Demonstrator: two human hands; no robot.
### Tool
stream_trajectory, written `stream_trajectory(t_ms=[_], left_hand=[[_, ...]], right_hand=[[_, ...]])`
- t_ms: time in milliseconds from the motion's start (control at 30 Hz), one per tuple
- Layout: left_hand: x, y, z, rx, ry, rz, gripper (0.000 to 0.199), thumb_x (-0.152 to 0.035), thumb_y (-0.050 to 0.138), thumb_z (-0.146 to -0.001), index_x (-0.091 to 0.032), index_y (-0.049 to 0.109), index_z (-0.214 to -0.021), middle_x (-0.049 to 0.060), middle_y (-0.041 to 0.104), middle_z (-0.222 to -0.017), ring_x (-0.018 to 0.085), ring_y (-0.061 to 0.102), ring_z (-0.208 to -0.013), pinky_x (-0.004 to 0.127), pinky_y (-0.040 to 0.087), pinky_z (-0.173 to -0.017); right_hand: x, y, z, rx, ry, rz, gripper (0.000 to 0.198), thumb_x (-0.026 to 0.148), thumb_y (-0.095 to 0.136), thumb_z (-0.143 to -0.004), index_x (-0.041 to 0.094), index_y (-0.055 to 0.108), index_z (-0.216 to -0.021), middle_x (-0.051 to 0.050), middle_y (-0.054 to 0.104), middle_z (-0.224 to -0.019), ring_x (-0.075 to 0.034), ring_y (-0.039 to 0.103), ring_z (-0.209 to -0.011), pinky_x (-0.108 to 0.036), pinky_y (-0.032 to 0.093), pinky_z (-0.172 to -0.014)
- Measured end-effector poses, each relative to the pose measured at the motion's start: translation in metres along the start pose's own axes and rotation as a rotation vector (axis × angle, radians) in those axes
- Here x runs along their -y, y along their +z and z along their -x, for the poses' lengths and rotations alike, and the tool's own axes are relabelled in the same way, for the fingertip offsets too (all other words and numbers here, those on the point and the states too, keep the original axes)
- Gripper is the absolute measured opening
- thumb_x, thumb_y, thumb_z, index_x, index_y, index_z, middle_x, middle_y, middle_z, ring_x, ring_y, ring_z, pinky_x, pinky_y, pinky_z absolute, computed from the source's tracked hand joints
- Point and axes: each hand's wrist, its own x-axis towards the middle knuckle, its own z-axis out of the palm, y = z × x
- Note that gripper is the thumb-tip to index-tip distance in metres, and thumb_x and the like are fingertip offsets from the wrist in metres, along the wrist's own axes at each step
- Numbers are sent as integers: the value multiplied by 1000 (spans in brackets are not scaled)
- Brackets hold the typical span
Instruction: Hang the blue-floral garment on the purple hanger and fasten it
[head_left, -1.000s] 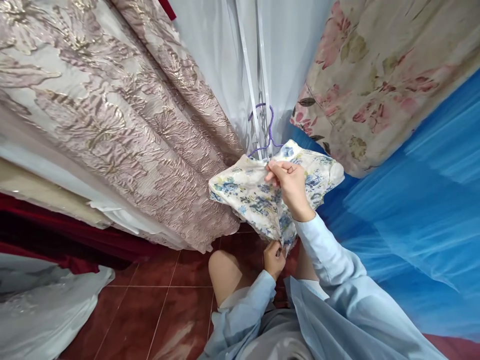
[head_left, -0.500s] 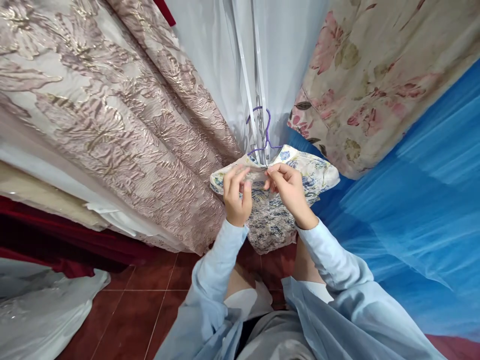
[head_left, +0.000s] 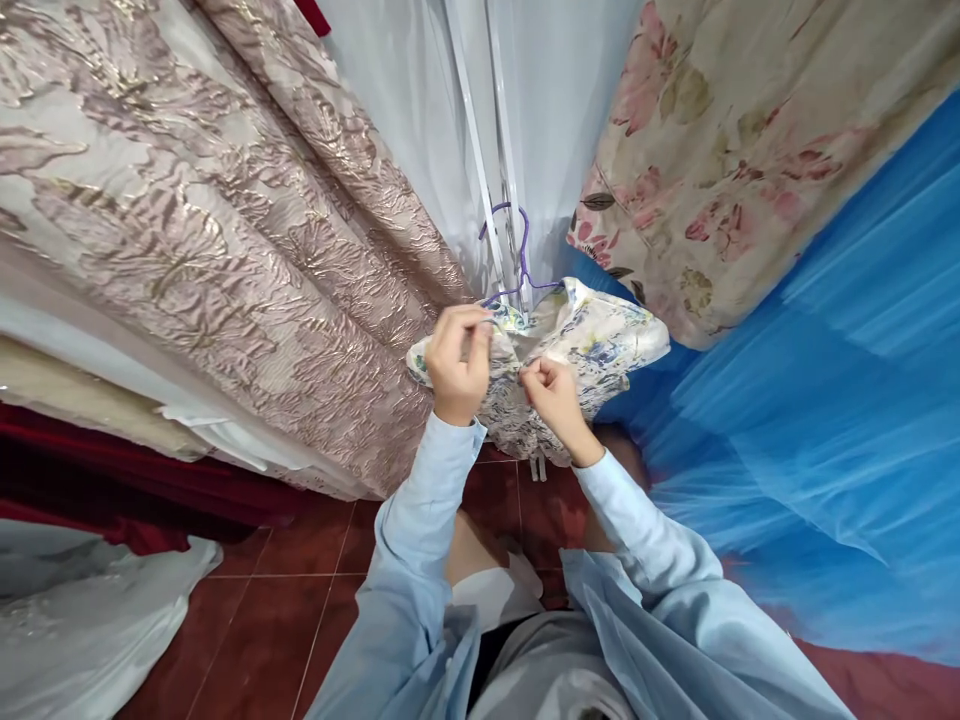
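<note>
The largest thing is the pink embossed cloth (head_left: 300, 250) filling the upper left of the frame, cut off by the top and left edges. Blue netting (head_left: 810, 430) runs down the right side and out of the frame, its upper part behind the flowered cloth (head_left: 720, 180) at the upper right, which is also cropped. The wearer's light blue shirt (head_left: 405, 560) is cut off at the bottom edge. White cloth (head_left: 397, 90) hangs at the top centre, and red floor tiles (head_left: 285, 620) show at the lower left, partly hidden by hanging fabric. Near the centre of the frame is a flowered blouse (head_left: 607, 340), its left portion and front partly covered by the hands. The left hand (head_left: 459, 365) is half curled, thumb and fingers slightly apart at the neckline; whether they grip the edge is hard to make out. The right hand (head_left: 553, 395) is nearly closed, fingertips pinching the blouse just below the neck opening; any small fastener there is too small to tell. The purple hanger (head_left: 524, 250) shows its hook, crossed by white straps (head_left: 469, 110), but its arms largely disappear inside the blouse.
</note>
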Motion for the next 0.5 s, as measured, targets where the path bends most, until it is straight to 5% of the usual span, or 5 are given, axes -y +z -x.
stream_trajectory(t_ms=[133, 300, 400, 500], left_hand=[[27, -27, 5, -263, -192, 13, 30, -43, 53, -101, -16, 63, -98, 7, 67, -99, 18, 66, -101, 34, 52, -95], [91, -56, 44, -579, -512, 260, 32, -47, 63, -92, -15, 60, -94, 6, 68, -96, 17, 67, -94, 33, 54, -94], [117, -59, 76, -510, -828, 427, 29, -44, 61, -91, -15, 61, -89, 8, 71, -94, 20, 68, -100, 38, 54, -99], [119, -47, 108, -370, -962, 405, 17, -30, 71, -81, -15, 65, -86, 9, 72, -90, 24, 67, -107, 41, 52, -103]], right_hand=[[-46, 2, 36, -39, 52, 263, 29, 39, 55, -86, 24, 44, -63, 4, 49, -53, -13, 44, -51, -26, 32, -55], [-91, -3, 71, 28, 113, 502, 26, 38, 52, -88, 23, 50, -67, 0, 57, -59, -17, 53, -58, -27, 33, -61], [-107, -5, 81, 98, 141, 470, 27, 40, 50, -91, 23, 53, -70, 0, 58, -60, -17, 54, -59, -27, 35, -62], [-114, -6, 88, 164, 146, 350, 23, 42, 53, -92, 22, 59, -83, 3, 56, -60, -16, 53, -58, -27, 39, -63]])
